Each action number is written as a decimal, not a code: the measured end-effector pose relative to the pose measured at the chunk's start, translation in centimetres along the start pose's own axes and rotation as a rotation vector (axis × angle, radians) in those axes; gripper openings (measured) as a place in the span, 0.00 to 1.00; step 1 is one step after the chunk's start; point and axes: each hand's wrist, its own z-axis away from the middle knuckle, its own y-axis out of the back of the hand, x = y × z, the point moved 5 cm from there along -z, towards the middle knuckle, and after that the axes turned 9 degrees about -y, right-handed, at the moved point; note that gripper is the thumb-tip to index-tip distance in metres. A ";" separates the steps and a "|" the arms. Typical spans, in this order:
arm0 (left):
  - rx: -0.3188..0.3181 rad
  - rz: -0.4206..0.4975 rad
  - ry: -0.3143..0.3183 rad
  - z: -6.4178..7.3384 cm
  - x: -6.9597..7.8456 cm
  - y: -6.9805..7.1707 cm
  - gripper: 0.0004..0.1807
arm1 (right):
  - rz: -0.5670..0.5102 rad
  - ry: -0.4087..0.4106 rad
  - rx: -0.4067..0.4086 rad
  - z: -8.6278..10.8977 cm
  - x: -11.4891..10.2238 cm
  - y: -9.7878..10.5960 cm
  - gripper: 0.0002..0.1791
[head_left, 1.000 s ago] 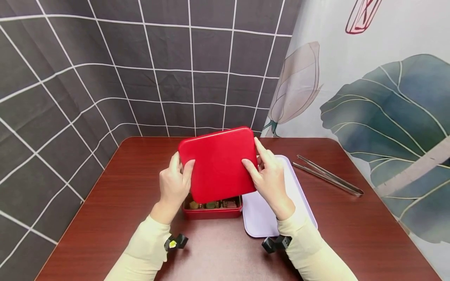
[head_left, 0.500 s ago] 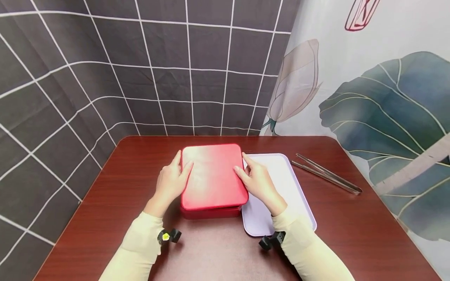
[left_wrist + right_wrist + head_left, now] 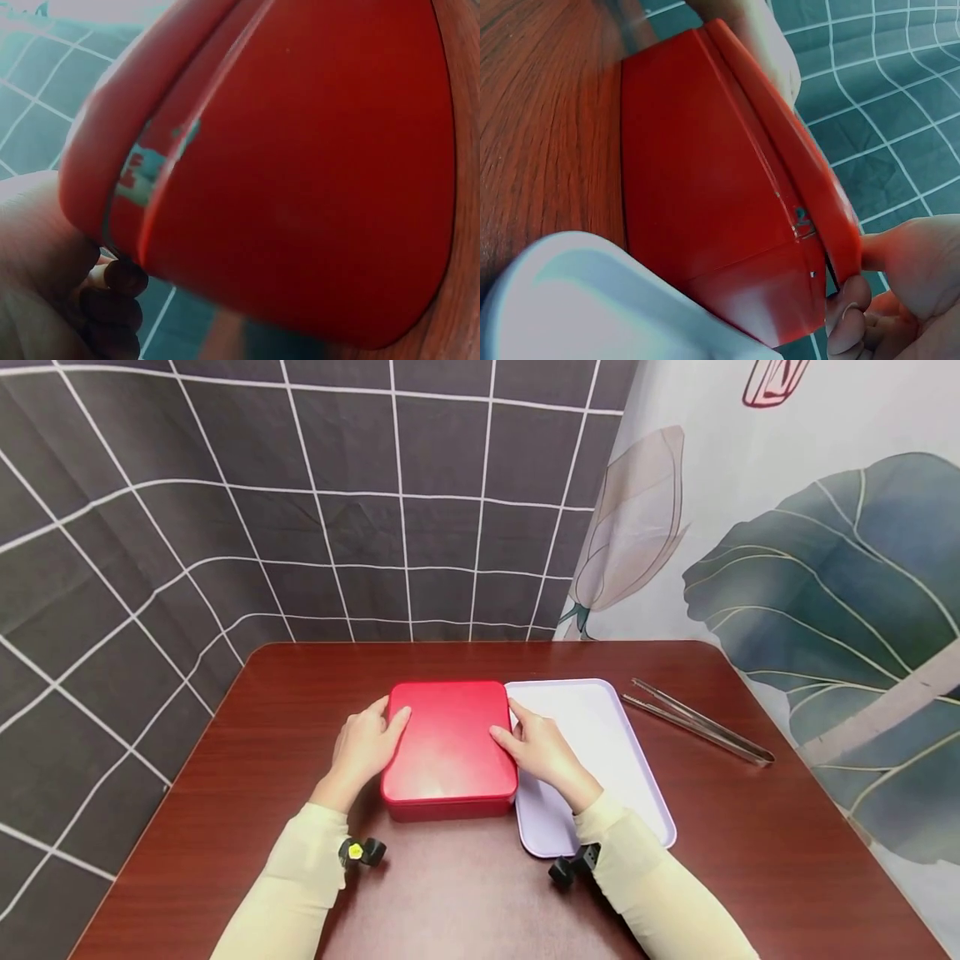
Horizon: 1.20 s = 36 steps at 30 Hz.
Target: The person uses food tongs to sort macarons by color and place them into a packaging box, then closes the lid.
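A red rectangular lid (image 3: 450, 739) lies over a red tin box (image 3: 450, 811) in the middle of the table. My left hand (image 3: 362, 745) holds the lid's left edge, thumb on top and fingers curled beneath the rim. On the opposite side, my right hand (image 3: 546, 750) pinches the right edge in the same way. Both wrist views show a narrow seam between lid and box; chipped paint marks the box wall (image 3: 315, 165) near it. In the right wrist view the curled fingers (image 3: 847, 322) sit right at the lid's rim. The box's contents are hidden.
A pale lilac tray (image 3: 592, 727) lies against the box's right side, partly under my right forearm. Metal tongs (image 3: 697, 722) rest on the wooden table (image 3: 247, 793) farther right. A dark grid-patterned curtain (image 3: 337, 527) hangs behind the table, a floral one (image 3: 810, 560) at right.
Both hands have lowered the lid from a raised, tilted position onto the box, covering the contents that showed earlier. It has since turned straight and settled. Tray and tongs have stayed put.
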 end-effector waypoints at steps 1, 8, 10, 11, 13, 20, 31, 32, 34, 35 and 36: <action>-0.002 0.000 0.002 0.0 0.0 -0.1 0.33 | 0.004 -0.001 0.001 -0.1 0.0 0.0 0.36; -0.029 0.009 0.008 -0.1 -0.4 -0.5 0.32 | 0.040 -0.014 -0.010 -0.2 0.1 -0.5 0.34; -0.030 0.007 0.007 -0.1 -0.6 -0.5 0.32 | 0.048 -0.018 -0.012 -0.2 0.1 -0.6 0.35; -0.031 0.007 0.007 -0.2 -0.6 -0.5 0.32 | 0.051 -0.018 -0.009 -0.2 0.1 -0.7 0.35; -0.035 0.013 0.008 -0.2 -0.8 -0.5 0.32 | 0.052 -0.019 -0.004 -0.3 0.0 -0.7 0.36; -0.090 0.054 0.037 -0.3 -1.8 -0.8 0.34 | 0.064 -0.023 -0.004 -0.3 -0.2 -1.1 0.37; -0.176 0.098 0.018 -1.2 -2.4 -1.5 0.35 | 0.067 -0.026 -0.060 -0.6 0.0 -1.3 0.37; -0.183 0.096 0.009 -1.4 -2.4 -1.5 0.34 | 0.074 -0.026 -0.072 -0.8 0.0 -1.2 0.38; -0.198 0.085 -0.011 -1.7 -2.3 -1.5 0.33 | 0.084 -0.020 -0.102 -1.3 -0.1 -1.0 0.40; -0.207 0.083 -0.019 -1.8 -2.2 -1.5 0.33 | 0.094 -0.022 -0.116 -1.7 -0.2 -0.9 0.41; -0.217 0.080 -0.032 -2.0 -2.2 -1.5 0.32 | 0.104 -0.023 -0.132 -2.0 -0.3 -0.9 0.43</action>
